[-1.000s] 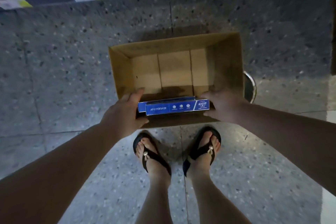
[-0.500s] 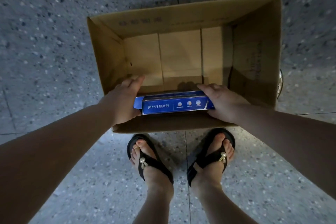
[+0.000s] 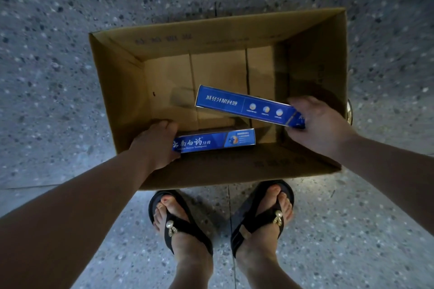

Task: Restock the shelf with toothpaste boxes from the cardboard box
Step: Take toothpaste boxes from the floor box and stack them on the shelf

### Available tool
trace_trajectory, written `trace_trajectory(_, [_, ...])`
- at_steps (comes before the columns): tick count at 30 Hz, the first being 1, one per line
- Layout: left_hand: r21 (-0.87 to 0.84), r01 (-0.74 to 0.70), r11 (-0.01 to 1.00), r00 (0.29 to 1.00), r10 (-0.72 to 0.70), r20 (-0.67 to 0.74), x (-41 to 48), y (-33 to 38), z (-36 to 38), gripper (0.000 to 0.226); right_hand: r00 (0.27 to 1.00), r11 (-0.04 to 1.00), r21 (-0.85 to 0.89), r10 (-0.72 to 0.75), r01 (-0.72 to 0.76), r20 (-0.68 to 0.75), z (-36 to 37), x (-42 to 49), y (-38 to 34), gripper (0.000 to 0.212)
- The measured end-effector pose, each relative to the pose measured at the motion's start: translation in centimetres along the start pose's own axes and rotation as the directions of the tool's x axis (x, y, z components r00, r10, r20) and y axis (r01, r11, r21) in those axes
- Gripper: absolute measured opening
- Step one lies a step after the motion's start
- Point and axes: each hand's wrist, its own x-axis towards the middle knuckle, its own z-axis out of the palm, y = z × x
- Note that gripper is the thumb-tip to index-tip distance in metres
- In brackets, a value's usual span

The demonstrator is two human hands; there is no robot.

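An open cardboard box [image 3: 122, 82] stands on the floor in front of my feet. Inside it are two blue toothpaste boxes. My right hand [image 3: 321, 126] grips the right end of one toothpaste box [image 3: 244, 106], which is lifted and slanted over the carton's floor. My left hand [image 3: 156, 145] holds the left end of the second toothpaste box [image 3: 216, 142], which lies low against the near wall. The rest of the carton's bottom shows bare cardboard.
Speckled grey terrazzo floor [image 3: 58, 54] surrounds the carton. My feet in black sandals [image 3: 180, 225] stand just behind its near wall. A round metal object [image 3: 349, 110] peeks out at the carton's right side. No shelf is in view.
The two toothpaste boxes, held together as a stack between both hands, have separated: my right hand lifted one up and to the right, my left keeps the other low. The view tilted further down.
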Motion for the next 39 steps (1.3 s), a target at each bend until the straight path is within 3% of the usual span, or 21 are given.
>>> trace_trajectory(6, [0.087,-0.019,0.996,0.999,0.023,-0.044,0.6,-0.2,0.6,0.062,1.000,0.998,0.062,0.018,-0.018,-0.012,1.5,0.2,-0.8,0.058])
trace_trajectory(9, [0.118,-0.047,0.992,0.985,0.065,-0.159,-0.3,0.1,0.1,0.060,0.999,0.998,0.059,0.008,-0.006,-0.033,1.1,-0.5,-1.2,0.059])
trace_trajectory(15, [-0.014,-0.222,0.975,0.923,0.206,-0.325,-6.4,0.4,-2.4,0.057,0.997,0.998,0.069,-0.004,0.010,-0.082,-3.7,-3.5,-3.3,0.053])
trace_trajectory(22, [-0.223,-0.244,0.944,0.873,0.114,-0.473,-19.2,-0.1,-8.3,0.048,0.989,0.994,0.028,-0.102,0.106,-0.110,-14.1,-10.6,-9.0,0.050])
trace_trajectory(25, [-0.318,-0.204,0.926,0.875,0.028,-0.483,-25.7,-0.3,-11.4,0.037,0.976,0.985,-0.005,-0.171,0.172,-0.135,-19.9,-14.9,-12.7,0.051])
trace_trajectory(29, [-0.433,-0.160,0.887,0.868,-0.083,-0.490,-34.6,-0.6,-15.1,0.042,0.947,0.954,-0.080,-0.297,0.289,-0.124,-27.5,-20.5,-18.3,0.046])
trace_trajectory(33, [-0.456,-0.192,0.869,0.750,-0.170,-0.639,-44.6,-0.5,-18.5,0.054,0.907,0.912,-0.126,-0.404,0.390,-0.118,-34.5,-26.7,-24.0,0.058])
trace_trajectory(37, [-0.495,-0.236,0.836,0.636,-0.252,-0.729,-54.6,-1.2,-20.9,0.039,0.879,0.873,-0.200,-0.469,0.446,-0.087,-40.1,-32.8,-30.2,0.066])
trace_trajectory(39, [-0.493,-0.244,0.835,0.574,-0.285,-0.767,-58.9,-2.4,-21.5,0.041,0.837,0.828,-0.232,-0.540,0.510,-0.085,-42.0,-35.5,-33.5,0.064])
